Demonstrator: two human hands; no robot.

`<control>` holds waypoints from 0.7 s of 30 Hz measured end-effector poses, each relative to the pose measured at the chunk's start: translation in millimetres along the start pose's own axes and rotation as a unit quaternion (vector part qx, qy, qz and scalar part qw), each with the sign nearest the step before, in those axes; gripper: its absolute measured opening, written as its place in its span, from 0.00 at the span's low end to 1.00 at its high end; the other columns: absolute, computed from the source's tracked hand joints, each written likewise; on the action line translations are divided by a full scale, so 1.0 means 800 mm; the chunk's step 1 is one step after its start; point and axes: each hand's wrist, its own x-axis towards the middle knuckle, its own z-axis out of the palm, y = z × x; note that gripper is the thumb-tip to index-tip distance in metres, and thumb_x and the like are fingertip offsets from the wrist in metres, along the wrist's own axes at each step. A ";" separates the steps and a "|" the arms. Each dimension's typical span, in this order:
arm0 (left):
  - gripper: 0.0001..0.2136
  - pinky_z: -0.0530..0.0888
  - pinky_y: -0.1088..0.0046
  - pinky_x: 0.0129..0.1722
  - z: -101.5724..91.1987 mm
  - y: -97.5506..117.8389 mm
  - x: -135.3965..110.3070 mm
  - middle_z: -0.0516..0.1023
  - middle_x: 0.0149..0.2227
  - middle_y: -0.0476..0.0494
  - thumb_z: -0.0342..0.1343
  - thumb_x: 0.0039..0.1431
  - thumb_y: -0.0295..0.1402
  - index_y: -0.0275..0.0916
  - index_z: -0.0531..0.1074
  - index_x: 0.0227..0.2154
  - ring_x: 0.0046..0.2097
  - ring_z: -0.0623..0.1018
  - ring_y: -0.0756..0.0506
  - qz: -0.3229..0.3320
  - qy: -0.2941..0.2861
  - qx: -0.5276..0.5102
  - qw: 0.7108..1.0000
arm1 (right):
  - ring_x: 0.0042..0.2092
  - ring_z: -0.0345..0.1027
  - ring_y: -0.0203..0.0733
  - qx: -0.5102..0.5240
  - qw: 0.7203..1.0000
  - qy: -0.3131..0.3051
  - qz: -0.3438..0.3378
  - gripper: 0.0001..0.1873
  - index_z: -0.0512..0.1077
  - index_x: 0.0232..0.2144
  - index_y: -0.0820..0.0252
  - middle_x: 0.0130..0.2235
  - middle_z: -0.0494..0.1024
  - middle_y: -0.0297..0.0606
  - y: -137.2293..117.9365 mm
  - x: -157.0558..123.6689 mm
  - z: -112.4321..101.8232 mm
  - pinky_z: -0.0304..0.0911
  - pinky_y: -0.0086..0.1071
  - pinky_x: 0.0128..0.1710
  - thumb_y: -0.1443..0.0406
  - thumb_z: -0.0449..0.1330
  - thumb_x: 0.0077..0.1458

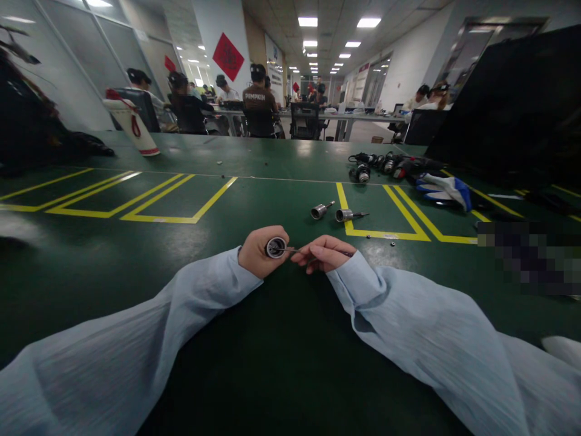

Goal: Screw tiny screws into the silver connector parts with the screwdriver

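Left hand (259,251) grips a metal cylinder (275,247); right hand (323,254) pokes a thin tool (290,249) inside.

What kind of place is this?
Probably an assembly workshop: a green workbench with yellow lines, metal cylinders beyond the round part the left hand grips, and people seated at tables behind.

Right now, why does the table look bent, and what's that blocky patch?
Head view: the wide lens bows the green table; ceiling lights leave pale glare; the patch is pixelated; the metal cylinder in the left hand and thin rod in the right hand look sharp.
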 end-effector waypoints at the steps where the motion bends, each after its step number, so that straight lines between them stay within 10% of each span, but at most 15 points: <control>1: 0.07 0.60 0.78 0.21 0.000 0.000 0.000 0.62 0.18 0.52 0.52 0.47 0.30 0.36 0.61 0.18 0.22 0.62 0.54 -0.003 -0.003 -0.013 1.000 | 0.32 0.69 0.36 0.004 1.000 0.001 -0.001 0.09 0.71 0.26 0.61 0.31 0.78 0.38 0.001 0.000 0.001 0.62 0.28 0.27 0.60 0.60 0.45; 21: 0.06 0.60 0.80 0.19 0.002 0.000 -0.001 0.63 0.17 0.53 0.54 0.44 0.29 0.35 0.62 0.18 0.20 0.62 0.54 -0.035 0.013 -0.004 0.999 | 0.31 0.67 0.36 -0.083 0.994 0.034 -0.054 0.11 0.70 0.29 0.59 0.33 0.76 0.38 0.002 -0.004 0.010 0.64 0.29 0.25 0.58 0.58 0.47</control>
